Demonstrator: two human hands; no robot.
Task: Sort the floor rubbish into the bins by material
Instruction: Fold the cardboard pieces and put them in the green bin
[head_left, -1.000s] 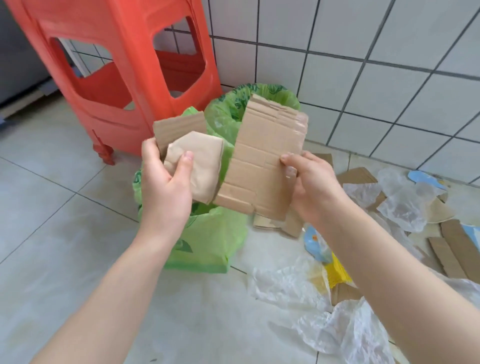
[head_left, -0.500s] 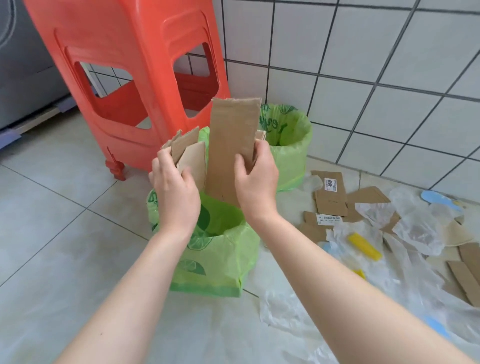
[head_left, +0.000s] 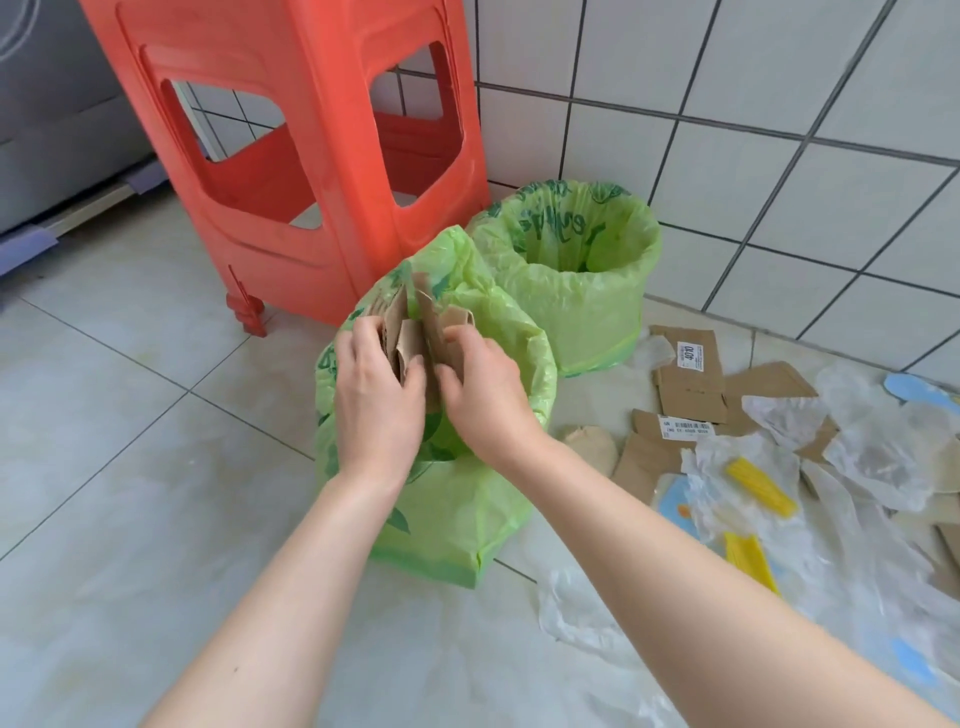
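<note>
Lower now, cardboard (head_left: 415, 332) perhaps inside bin (head_left: 519, 332)

Illumination: bright, even daylight; soft shadows. Glare on floor (head_left: 130, 415) at 8 o'clock. Wide-angle distortion bends wall (head_left: 779, 130) grout lines. Slight motion blur throughout.

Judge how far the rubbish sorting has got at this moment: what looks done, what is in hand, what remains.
Done: nothing can be confirmed; the near bin's inside is hidden, and the far bin shows only liner. In hand: the left hand and right hand hold cardboard pieces together over the near bin's mouth. Left: labelled cardboard, clear plastic bags and yellow items lie on the floor.
</note>
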